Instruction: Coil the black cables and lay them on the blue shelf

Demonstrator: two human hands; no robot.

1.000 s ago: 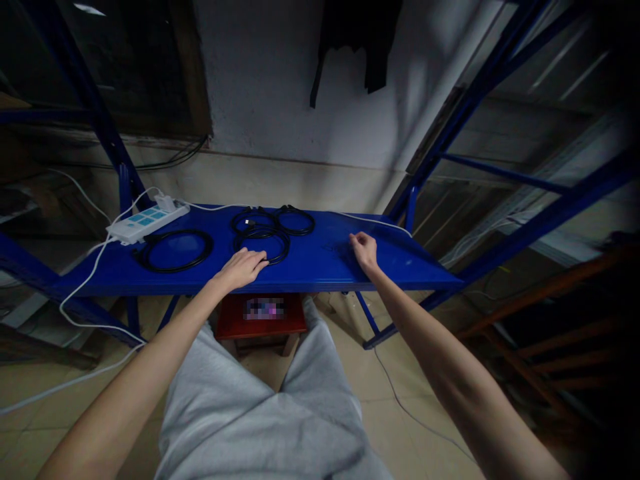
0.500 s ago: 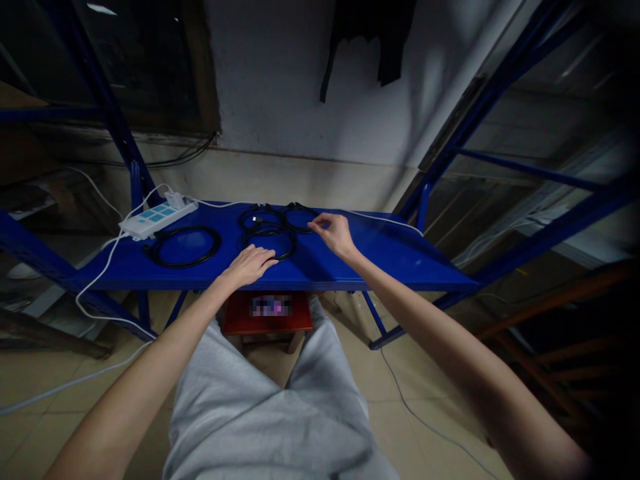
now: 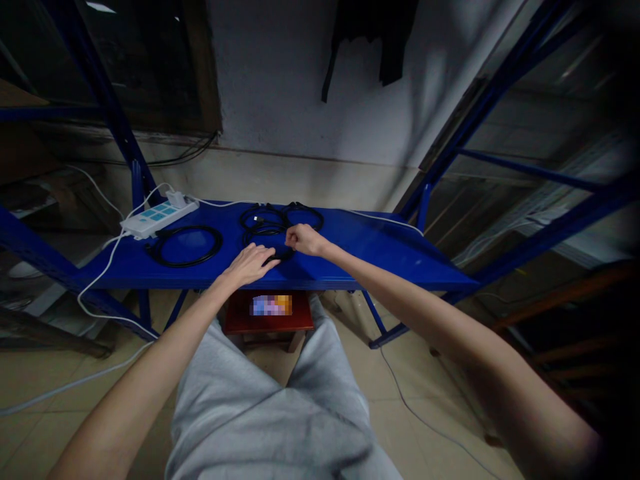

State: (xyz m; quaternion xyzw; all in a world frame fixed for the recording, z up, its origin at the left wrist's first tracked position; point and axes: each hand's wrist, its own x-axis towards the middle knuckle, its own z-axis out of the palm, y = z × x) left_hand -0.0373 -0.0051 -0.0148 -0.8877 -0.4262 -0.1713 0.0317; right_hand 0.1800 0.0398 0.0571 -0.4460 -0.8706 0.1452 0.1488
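Several coiled black cables lie on the blue shelf (image 3: 350, 257). One coil (image 3: 219, 248) is at the left, two more sit at the back middle, and a front middle coil (image 3: 245, 238) is partly hidden by my hands. A pale connector (image 3: 257, 219) shows among the middle coils. My left hand (image 3: 251, 263) rests at the front coil's near left side; its fingers are close together, and what they hold is hidden. My right hand (image 3: 303, 239) is closed at the same coil's right side, with its fingertips pinched on something too small to make out.
A white power strip (image 3: 159, 218) with plugs and white cords lies at the shelf's left end. Blue uprights (image 3: 113, 113) frame both sides. A white cord (image 3: 387, 219) runs along the back right edge. Below the shelf is a red stool (image 3: 240, 322) with a blurred item on it.
My right hand has moved left and slightly toward me, from beside the back right coil to the front coil. My left hand has barely moved.
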